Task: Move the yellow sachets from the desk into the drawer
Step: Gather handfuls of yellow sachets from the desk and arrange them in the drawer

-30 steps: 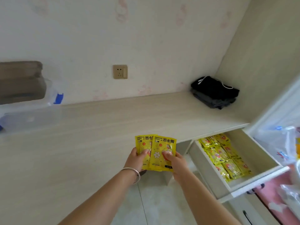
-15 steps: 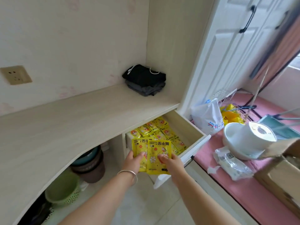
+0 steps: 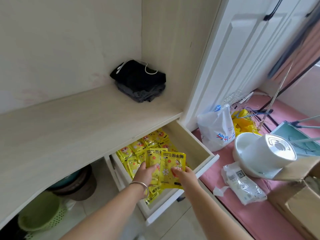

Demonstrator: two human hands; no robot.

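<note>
Left hand [image 3: 144,172]: grip closed by thumb and fingers on one yellow sachet [image 3: 153,159], held flat above the open drawer [image 3: 199,149].
Right hand [image 3: 184,174]: grip pinching the lower edge of a second sachet [image 3: 172,170], which overlapped the first, probably so both could be lowered together.
Drawer: pulled out under the desk's [image 3: 78,129] right front edge, already packed with rows of sachets [image 3: 138,148]; the pair hung over its near half.
Desk: only folded dark clothes [image 3: 140,84] in its far right corner.
Next: likely a drop onto the pile.
</note>
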